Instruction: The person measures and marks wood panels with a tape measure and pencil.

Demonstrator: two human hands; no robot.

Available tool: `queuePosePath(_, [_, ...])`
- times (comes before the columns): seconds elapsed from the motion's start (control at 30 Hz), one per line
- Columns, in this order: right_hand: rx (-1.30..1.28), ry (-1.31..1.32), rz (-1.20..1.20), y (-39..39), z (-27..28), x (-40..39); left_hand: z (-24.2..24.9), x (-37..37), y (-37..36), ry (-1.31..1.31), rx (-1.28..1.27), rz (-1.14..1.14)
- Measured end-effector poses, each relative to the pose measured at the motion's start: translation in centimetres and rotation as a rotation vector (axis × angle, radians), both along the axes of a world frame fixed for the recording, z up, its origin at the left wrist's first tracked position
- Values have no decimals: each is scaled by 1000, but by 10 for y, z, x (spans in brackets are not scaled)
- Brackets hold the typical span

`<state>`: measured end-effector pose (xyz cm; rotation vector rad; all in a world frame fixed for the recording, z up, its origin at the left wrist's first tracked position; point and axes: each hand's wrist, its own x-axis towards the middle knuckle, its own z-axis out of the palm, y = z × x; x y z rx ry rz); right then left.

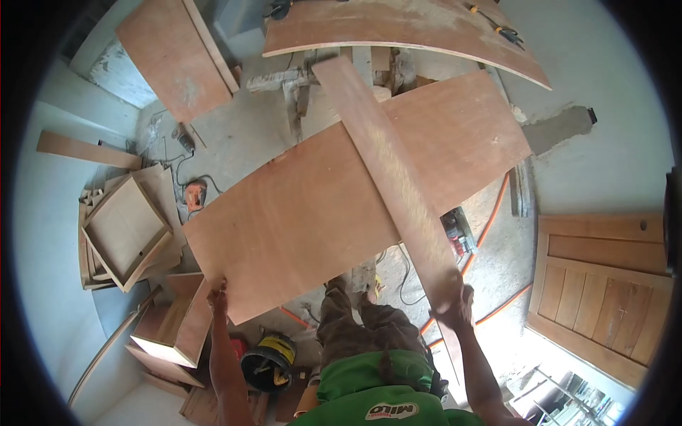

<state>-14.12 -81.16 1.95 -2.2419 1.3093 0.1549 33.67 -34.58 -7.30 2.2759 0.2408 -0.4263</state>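
Note:
A large reddish plywood sheet (305, 206) is held up flat in front of me, above the floor. My left hand (217, 292) grips its near left corner. A long narrow plywood strip (387, 163) lies diagonally across the top of the sheet, running from far centre to near right. My right hand (457, 299) is closed on the near end of that strip. My legs in brown trousers and a green shirt show below the sheet.
A workbench with a plywood top (398, 28) stands ahead, and another board (177, 53) leans at far left. Stacked wooden frames (124, 231), an open box (174, 323), an orange sander (194, 194), a yellow-black tool bag (268, 362), orange cable (490, 227) and a wooden door (604, 284) surround me.

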Motion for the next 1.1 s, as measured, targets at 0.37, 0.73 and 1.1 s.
queuePosePath(0.37, [254, 221, -142, 71, 116, -158, 45, -11, -23, -141, -154, 165])
queuePosePath(0.73, [-24, 114, -391, 139, 147, -133, 82, 41, -84, -276, 114, 198])
queuePosePath(1.1, [-185, 32, -500, 222, 133, -2, -10, 212, -187, -340, 173, -313])
